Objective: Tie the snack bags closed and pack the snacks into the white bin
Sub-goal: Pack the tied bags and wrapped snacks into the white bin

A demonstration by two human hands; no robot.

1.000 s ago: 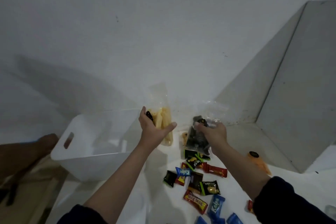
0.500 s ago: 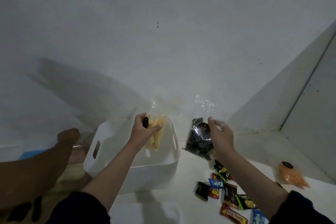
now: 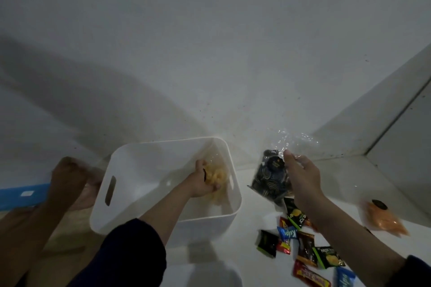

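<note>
The white bin stands on the white surface at the centre left. My left hand reaches down inside it and grips a clear bag of yellow snacks tied with a black band. To the right of the bin, my right hand holds up a clear bag of dark round snacks by its open top. A tied bag of orange snacks lies at the far right. Several small wrapped snack packets are scattered below my right arm.
Another person's bare foot rests against the bin's left side, beside its handle slot. A blue object lies at the left edge. A white wall rises behind, with a grey panel in the right corner.
My left hand has lowered the yellow snack bag from above the rim down into the bin. My right hand still holds up the dark snack bag. The view has swung left and down.
</note>
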